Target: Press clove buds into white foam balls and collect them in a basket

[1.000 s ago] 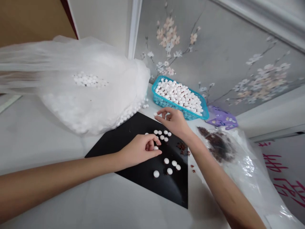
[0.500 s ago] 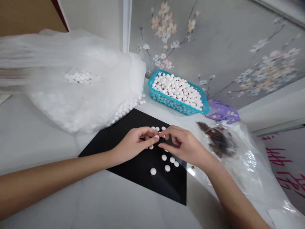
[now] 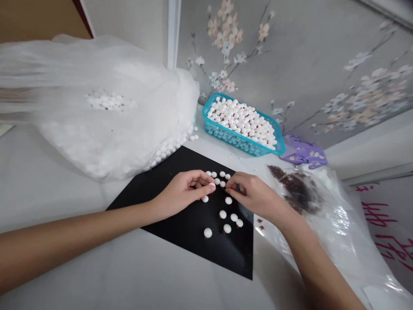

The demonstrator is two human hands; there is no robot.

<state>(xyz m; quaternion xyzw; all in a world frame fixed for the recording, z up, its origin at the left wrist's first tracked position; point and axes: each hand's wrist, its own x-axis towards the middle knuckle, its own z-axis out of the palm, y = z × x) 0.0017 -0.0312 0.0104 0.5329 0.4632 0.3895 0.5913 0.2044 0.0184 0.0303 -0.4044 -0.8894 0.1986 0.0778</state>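
Observation:
Between the thumb and fingers of my left hand [image 3: 180,193] is a small white foam ball [image 3: 212,185]. My right hand [image 3: 254,193] is just to the right of it, apart from the ball. Its thumb and fingertips are pinched together, and whatever they hold is too small or hidden to name. Both hands are over a black sheet [image 3: 190,234]. Several loose white balls [image 3: 208,233] lie on the sheet around the fingers, some with reddish-brown bits beneath them.
At back left bulges a big translucent bag [image 3: 106,137] of white balls. A teal basket [image 3: 248,142] heaped with white balls stands behind the sheet. Right of it lie a purple packet [image 3: 305,150] and a clear bag [image 3: 338,232] with brown pieces. Brown bits [image 3: 261,227] lie on the table.
My right hand has drawn back to the right, away from the held ball, and its thumb and fingers have closed together. My left hand keeps the ball almost in place.

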